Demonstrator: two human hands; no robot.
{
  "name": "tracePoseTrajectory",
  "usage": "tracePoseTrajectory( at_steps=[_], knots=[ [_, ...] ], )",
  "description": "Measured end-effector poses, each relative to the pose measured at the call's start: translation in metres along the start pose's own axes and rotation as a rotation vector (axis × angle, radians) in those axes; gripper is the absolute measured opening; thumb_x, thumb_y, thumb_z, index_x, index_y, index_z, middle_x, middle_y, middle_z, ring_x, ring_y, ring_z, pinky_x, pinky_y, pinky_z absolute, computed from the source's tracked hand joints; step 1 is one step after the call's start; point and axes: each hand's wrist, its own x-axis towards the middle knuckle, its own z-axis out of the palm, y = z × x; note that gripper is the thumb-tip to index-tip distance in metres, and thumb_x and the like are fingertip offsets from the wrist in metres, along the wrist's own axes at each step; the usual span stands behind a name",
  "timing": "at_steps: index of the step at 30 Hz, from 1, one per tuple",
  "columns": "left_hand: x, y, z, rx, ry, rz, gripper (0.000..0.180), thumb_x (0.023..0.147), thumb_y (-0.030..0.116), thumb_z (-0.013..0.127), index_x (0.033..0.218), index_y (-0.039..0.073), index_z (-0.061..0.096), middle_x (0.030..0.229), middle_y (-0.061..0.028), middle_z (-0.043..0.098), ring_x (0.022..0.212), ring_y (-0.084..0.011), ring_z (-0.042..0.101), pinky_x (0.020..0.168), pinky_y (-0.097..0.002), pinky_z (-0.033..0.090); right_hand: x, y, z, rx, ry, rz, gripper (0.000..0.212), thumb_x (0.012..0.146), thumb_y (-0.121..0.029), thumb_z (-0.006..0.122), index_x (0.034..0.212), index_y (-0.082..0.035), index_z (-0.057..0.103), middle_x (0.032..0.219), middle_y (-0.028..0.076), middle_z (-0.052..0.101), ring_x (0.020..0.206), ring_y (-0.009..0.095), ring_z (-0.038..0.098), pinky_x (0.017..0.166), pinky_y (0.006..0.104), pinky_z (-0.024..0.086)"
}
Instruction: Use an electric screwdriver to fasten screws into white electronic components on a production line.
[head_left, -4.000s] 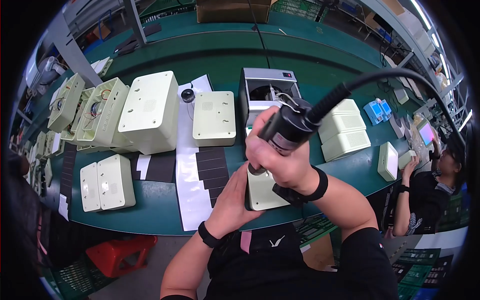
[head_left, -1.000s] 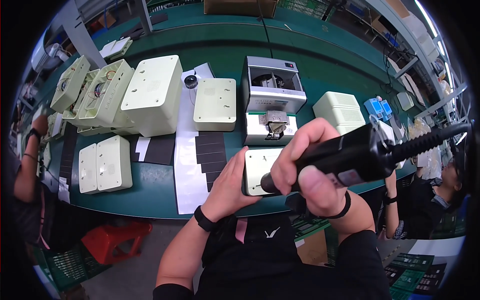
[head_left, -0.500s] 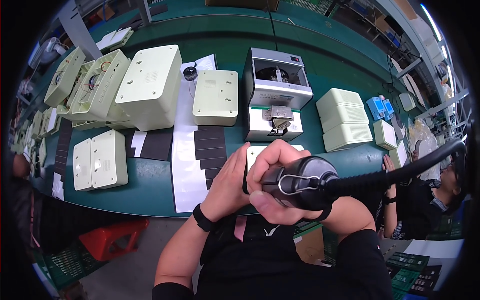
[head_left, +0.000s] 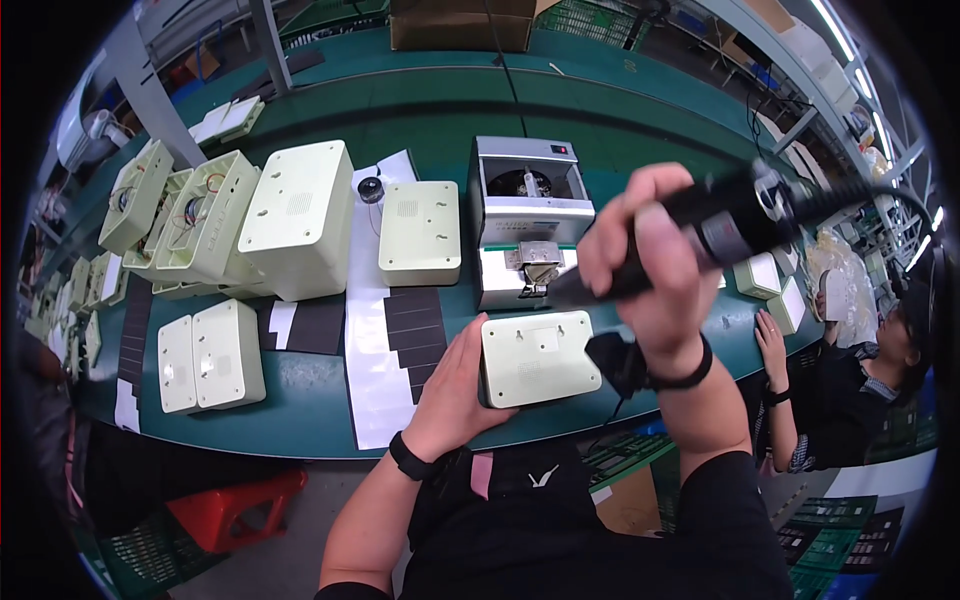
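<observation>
Raised since before, right hand (head_left: 650,270) grips blurred screwdriver (head_left: 700,230) (apparently tip lower-left); left fingers (head_left: 470,370) steady housing (head_left: 540,357).

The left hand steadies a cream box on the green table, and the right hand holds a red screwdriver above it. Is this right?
Not quite. In the head view, the screwdriver in the right hand is black, not red. The left hand does steady the cream box on the green table.
</observation>
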Motion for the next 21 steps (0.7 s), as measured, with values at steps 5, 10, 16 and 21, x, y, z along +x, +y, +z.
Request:
tracePoseTrajectory(
  at_steps=[5,10,16,21],
  knots=[
    [0.000,0.000,0.002,0.029,0.015,0.004,0.112,0.064,0.020,0.089,0.152,0.002,0.022,0.150,-0.0208,0.039,0.138,-0.0362,0.042,0.112,-0.0404,0.039,0.036,0.026,-0.015,-0.164,0.065,-0.073,0.020,0.092,-0.018,0.061,0.101,-0.003,0.051,0.067,0.008,0.054,0.051,0.016,0.054,0.050,0.0309,0.045],
    [0.002,0.003,0.002,0.001,0.001,-0.007,0.110,0.063,0.017,0.088,0.150,0.003,0.023,0.146,-0.0214,0.041,0.137,-0.0378,0.042,0.112,-0.0420,0.039,0.035,0.025,-0.020,-0.189,0.081,0.135,0.022,0.092,-0.020,0.062,0.100,-0.003,0.052,0.068,0.008,0.054,0.050,0.017,0.054,0.050,0.0311,0.045],
    [0.006,0.003,0.001,-0.035,0.025,0.002,0.109,0.062,0.015,0.089,0.150,0.002,0.024,0.143,-0.0228,0.044,0.135,-0.0388,0.045,0.110,-0.0420,0.041,-0.030,-0.021,-0.037,-0.010,0.027,0.091,0.028,0.092,-0.028,0.059,0.101,-0.004,0.048,0.068,0.006,0.052,0.049,0.016,0.049,0.048,0.0307,0.042],
    [0.007,0.003,0.002,-0.009,0.024,-0.014,0.111,0.062,0.015,0.089,0.150,0.002,0.024,0.143,-0.0234,0.045,0.133,-0.0388,0.047,0.108,-0.0418,0.043,-0.067,-0.040,-0.046,-0.006,0.093,0.125,0.028,0.092,-0.024,0.063,0.098,-0.003,0.046,0.069,0.008,0.053,0.055,0.015,0.051,0.057,0.0304,0.047]
  ],
)
